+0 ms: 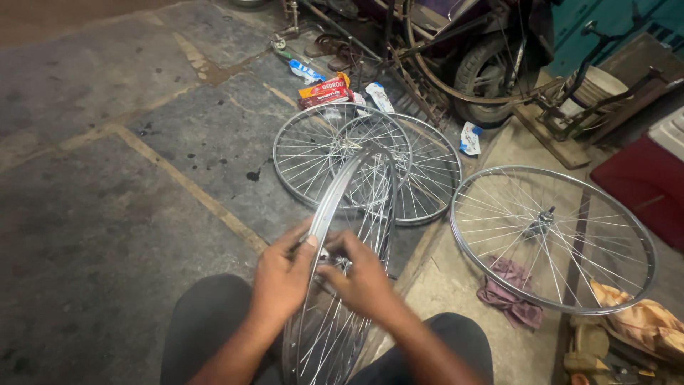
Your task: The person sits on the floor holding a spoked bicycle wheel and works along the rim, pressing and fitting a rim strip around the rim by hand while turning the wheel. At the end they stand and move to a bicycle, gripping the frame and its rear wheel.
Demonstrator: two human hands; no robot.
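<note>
You hold one wheel [342, 242] upright, its rim pointing away from you. Your left hand [281, 274] grips the rim; your right hand [363, 278] pinches the hub. Three more wheels [552, 239] lie flat on the floor [107, 214].

An upright wheel [342, 271] stands between the person's knees. At twelve o'clock two overlapping wheels [356, 160] lie flat; at two o'clock another wheel [552, 239] lies over a rag [507, 292].
</note>
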